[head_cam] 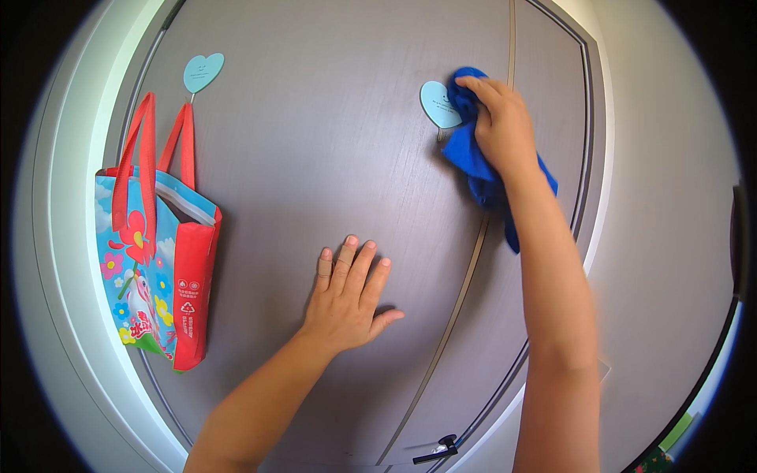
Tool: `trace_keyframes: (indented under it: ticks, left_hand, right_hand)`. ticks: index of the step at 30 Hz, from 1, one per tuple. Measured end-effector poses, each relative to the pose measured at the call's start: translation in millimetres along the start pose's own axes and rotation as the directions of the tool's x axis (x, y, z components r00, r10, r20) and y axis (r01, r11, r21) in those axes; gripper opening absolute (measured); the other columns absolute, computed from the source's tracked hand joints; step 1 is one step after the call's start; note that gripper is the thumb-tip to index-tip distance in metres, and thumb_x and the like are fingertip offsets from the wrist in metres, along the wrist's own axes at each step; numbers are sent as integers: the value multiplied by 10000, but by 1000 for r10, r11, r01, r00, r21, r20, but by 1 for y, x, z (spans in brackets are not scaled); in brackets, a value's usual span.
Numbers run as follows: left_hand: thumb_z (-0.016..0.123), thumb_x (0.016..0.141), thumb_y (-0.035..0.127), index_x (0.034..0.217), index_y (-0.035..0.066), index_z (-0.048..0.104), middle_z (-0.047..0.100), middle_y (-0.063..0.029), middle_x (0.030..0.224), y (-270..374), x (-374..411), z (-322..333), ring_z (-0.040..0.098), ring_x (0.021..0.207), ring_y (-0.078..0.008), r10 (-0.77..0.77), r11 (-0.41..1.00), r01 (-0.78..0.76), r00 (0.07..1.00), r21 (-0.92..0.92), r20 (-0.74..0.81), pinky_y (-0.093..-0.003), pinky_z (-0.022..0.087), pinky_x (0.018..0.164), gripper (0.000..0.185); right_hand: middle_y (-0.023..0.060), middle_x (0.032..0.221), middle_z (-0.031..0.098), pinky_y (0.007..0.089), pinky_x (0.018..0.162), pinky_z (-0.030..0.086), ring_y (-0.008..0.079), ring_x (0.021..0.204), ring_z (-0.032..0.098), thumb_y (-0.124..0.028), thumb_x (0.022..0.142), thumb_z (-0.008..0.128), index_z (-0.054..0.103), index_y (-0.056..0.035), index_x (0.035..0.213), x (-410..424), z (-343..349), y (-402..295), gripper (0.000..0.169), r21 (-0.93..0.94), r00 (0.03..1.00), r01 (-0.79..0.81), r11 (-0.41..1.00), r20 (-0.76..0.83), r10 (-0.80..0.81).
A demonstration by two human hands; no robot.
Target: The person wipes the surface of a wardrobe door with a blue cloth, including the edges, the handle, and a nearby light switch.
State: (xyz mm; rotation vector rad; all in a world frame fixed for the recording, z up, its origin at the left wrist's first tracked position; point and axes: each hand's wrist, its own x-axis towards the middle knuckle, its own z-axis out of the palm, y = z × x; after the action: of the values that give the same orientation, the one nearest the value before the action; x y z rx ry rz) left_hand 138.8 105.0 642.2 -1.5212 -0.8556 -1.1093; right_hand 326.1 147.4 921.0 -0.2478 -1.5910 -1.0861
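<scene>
My left hand (346, 301) lies flat against the grey-brown door (307, 159), fingers spread, with tan bandages around two of its fingers. Up at the right, my right hand (502, 121) grips a bunched blue cloth (485, 177), whose loose end hangs down beside and behind my forearm. The cloth overlaps the right edge of a light-blue heart-shaped hook (437, 105), which bears a printed smile and writing. Whether the cloth touches the door surface behind is partly hidden by the hand.
A colourful bag with red handles (157, 266) hangs at the left below another heart-shaped hook (203, 72). A black door handle (436, 450) sticks out near the bottom. The door frame (597, 171) and a pale wall (656, 195) stand at the right.
</scene>
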Motion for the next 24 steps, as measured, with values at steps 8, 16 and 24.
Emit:
trace_keyframes:
  ticks: [8, 16, 24]
  left_hand:
    - [637, 827, 575, 1378, 19, 405, 382, -240, 1446, -2, -3, -3, 294, 1384, -445, -17, 999, 18, 999, -29, 35, -600, 162, 1127, 816]
    - [484, 930, 593, 1461, 43, 287, 255, -257, 1508, -19, -15, 0, 251, 1400, -434, -81, 967, 6, 956, -256, -282, -582, 120, 1135, 790]
    - [523, 923, 563, 1428, 37, 324, 287, -262, 1484, -12, -12, 3, 278, 1379, -435, -97, 956, 19, 962, -293, -255, -595, 162, 1117, 756]
  right_hand:
    - [162, 1192, 608, 443, 868, 473, 365, 1024, 577, 21, 722, 600, 652, -139, 1152, -115, -15, -82, 461, -34, 999, -11, 999, 52, 13]
    - [157, 1290, 541, 458, 823, 439, 369, 1079, 539, -67, 798, 567, 599, -175, 1220, -71, 38, -136, 437, 93, 983, 175, 980, 43, -180]
    - [155, 1271, 560, 465, 876, 434, 345, 1109, 532, -15, 812, 565, 588, -150, 1241, 24, 71, -110, 451, -140, 976, -160, 977, -167, 136]
